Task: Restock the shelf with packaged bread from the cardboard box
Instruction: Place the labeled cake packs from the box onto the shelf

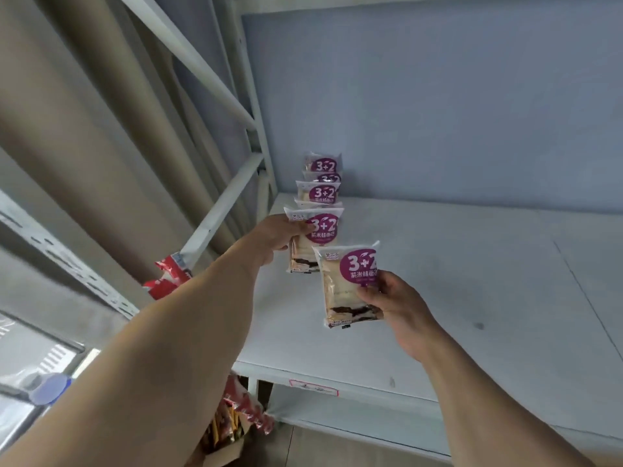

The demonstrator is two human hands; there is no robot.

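Lowest in view, part of a cardboard box [219, 458] holding red packets is being seen below the left forearm. Above the white shelf [472, 298], a packaged bread [347, 284] is being gripped upright by the right hand [394, 305], thumb on its front. Farther in, a second packet [315, 239] is being pinched at its left edge by the left hand [278, 235]. Beyond it, a row of matching packets [322, 183] is being kept upright near the shelf's back-left corner.
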